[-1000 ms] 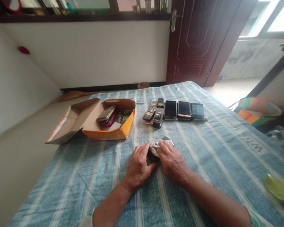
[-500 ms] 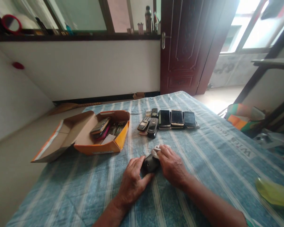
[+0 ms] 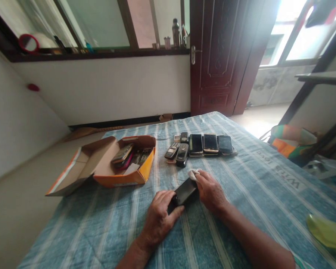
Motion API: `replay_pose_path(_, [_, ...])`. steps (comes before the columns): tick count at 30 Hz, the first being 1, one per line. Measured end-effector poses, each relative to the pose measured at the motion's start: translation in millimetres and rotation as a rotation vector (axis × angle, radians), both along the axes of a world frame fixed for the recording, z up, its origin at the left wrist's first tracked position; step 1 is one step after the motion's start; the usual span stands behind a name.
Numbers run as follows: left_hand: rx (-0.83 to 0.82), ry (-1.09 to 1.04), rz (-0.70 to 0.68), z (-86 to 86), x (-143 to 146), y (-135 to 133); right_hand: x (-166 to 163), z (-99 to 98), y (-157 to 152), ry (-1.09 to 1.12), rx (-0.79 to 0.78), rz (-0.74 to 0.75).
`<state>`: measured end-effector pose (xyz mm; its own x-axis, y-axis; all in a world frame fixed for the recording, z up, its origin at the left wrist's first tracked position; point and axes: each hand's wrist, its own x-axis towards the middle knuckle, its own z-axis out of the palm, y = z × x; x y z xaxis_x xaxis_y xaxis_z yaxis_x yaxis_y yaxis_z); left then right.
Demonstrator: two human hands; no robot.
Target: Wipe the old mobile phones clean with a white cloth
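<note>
Left grip [image 3: 159, 216] closed on black phone [image 3: 186, 191], right grip [image 3: 211, 190] pinching cloth [image 3: 193, 173] against it; phone row [image 3: 201, 144] beyond likely done, box [image 3: 123, 175] leftward holds more.

Daylight enters through the window [image 3: 296, 33] at upper right, which we see blown out; straight lines bow toward the corners; the centre is sharp.

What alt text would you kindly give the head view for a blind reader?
The left hand steadies a black phone while the right hand holds a white rag at its end; a row of phones and an orange box lie beyond.
</note>
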<state>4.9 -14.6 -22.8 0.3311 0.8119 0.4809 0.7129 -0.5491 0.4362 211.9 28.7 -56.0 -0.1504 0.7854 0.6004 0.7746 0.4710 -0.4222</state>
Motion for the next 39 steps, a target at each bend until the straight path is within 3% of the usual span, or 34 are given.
replay_pose_path(10, [-0.047,-0.068,0.048,1.2,0.7,0.9,8.9,6.5,6.3,0.286,-0.129,0.054])
replay_pose_path(25, [-0.168,-0.262,0.307,-5.8,-3.3,11.7,9.4,5.0,6.6,0.321,-0.232,0.061])
replay_pose_path(29, [-0.13,-0.229,0.396,-11.8,-8.9,16.6,9.5,4.8,7.0,0.326,-0.25,0.073])
replay_pose_path(39, [0.055,0.045,0.381,-16.3,-6.4,15.3,8.4,7.7,6.3,0.336,-0.286,0.07])
